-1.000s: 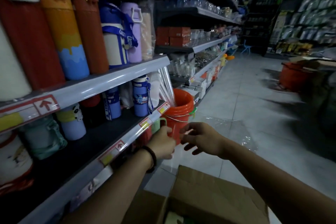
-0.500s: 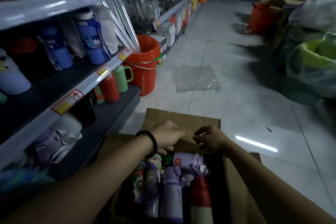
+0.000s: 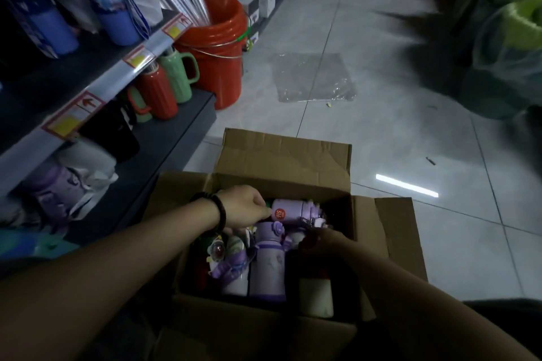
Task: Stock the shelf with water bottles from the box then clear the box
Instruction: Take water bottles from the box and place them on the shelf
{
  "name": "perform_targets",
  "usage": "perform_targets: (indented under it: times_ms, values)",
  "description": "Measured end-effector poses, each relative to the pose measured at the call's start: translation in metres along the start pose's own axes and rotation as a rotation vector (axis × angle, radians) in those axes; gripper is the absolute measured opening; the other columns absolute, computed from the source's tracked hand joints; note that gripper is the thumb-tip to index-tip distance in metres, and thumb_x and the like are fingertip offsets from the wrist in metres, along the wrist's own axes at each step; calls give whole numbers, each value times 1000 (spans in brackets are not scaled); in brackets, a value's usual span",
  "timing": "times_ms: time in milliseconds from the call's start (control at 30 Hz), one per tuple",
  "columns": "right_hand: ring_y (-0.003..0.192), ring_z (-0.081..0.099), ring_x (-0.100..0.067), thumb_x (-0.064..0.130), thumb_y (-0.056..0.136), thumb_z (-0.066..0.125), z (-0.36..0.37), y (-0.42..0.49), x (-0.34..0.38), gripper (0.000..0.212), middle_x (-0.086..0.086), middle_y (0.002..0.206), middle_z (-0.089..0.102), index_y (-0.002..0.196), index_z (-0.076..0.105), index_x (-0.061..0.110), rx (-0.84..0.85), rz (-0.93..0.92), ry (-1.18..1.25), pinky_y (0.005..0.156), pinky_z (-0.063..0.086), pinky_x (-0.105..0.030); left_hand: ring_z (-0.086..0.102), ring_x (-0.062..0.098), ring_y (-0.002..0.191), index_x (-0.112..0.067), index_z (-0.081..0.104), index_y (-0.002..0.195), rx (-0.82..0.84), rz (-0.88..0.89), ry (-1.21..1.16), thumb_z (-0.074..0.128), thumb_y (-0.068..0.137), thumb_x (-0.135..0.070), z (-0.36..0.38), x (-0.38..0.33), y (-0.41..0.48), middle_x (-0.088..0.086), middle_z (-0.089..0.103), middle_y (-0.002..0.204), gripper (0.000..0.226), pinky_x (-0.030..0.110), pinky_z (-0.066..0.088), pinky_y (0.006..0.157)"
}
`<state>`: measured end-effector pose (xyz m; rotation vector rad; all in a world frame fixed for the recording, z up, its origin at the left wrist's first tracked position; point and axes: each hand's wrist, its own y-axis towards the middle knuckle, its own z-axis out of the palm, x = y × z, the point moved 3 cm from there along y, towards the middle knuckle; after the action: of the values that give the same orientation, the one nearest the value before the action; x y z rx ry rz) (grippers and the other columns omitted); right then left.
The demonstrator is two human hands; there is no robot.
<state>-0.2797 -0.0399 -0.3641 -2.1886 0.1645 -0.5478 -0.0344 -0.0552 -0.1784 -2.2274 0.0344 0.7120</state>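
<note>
Cardboard box [image 3: 281, 155] open; left hand [image 3: 245, 208], right hand [image 3: 322, 242] among bottles [image 3: 267, 269].

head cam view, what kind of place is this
Most likely a shop aisle, probably housewares: shelves with price tags on the edge, rows of blue bottles and mugs on display, and an open cardboard box of water bottles on the tiled floor.

The floor [image 3: 381, 138] is pale, glossy tile with thin dark joints, and a bright strip of light [image 3: 407, 184] reflects off it at right. A grey shelf [image 3: 123, 67] runs along the left. A red bucket [image 3: 223, 38] stands just beside it, and a clear plastic sheet [image 3: 313, 78] lies flat nearby. The room is dim.
</note>
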Motion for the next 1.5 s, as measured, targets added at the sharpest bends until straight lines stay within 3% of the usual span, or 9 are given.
perform_targets:
  times_ms: [167,267,367,467,600,733,900,1233,1500]
  values:
    - [114,62,-13,26,93,79,8,1,2,62,-4,133,68,146,46,34,-39,-41,17,92,45,-19,75,30,98,-19,71,115,-8,12,16,54,102,-44,0,-1,-2,12,74,111,33,37,60,73]
    - [121,67,-23,22,88,81,7,7,0,46,-5,129,71,131,67,30,-23,9,19,103,53,-30,70,25,86,-14,70,119,-13,15,1,52,104,-45,-2,3,0,18,72,118,39,33,55,69]
    - [120,63,-21,17,94,76,-8,-5,14,47,-7,137,65,139,63,20,-4,-26,31,93,51,-16,66,22,82,-19,69,117,1,7,24,52,103,-48,-6,9,3,16,73,108,36,36,53,70]
    - [122,62,-25,22,91,80,-34,-19,32,56,-8,137,63,143,60,16,-29,-72,74,102,52,-31,64,20,77,-24,70,115,-1,10,25,55,102,-48,-15,12,3,8,68,94,31,34,52,66]
    - [111,61,-25,33,88,83,-69,-37,63,60,-6,129,60,142,58,24,-139,-111,191,89,62,-42,73,21,92,-31,65,118,-44,20,26,60,98,-52,-27,12,2,6,75,110,30,38,62,78]
    - [115,60,-29,33,89,82,-109,-58,117,65,-8,139,57,148,54,27,-216,-277,225,75,62,-39,68,12,90,-24,47,144,-106,18,31,68,89,-60,-33,19,7,-6,69,103,69,29,56,66]
    - [115,61,-33,41,83,86,-135,-79,191,72,-4,135,60,147,54,34,-335,-405,215,79,63,-44,58,20,121,-22,41,146,-316,43,-51,81,69,-68,-45,30,13,0,56,140,98,35,50,96]
    - [103,58,-21,46,84,81,-165,-118,326,66,2,120,62,143,54,31,-534,-677,-14,87,46,-32,64,17,111,-33,44,129,-838,110,-449,86,40,-63,-108,43,9,-7,63,125,103,42,56,93]
    - [116,58,-32,35,89,78,-169,-139,389,71,-12,132,58,148,44,17,-734,-1039,22,93,49,-42,66,8,106,-32,55,129,-1190,170,-466,67,65,-58,-189,63,-17,-12,68,117,70,32,56,92]
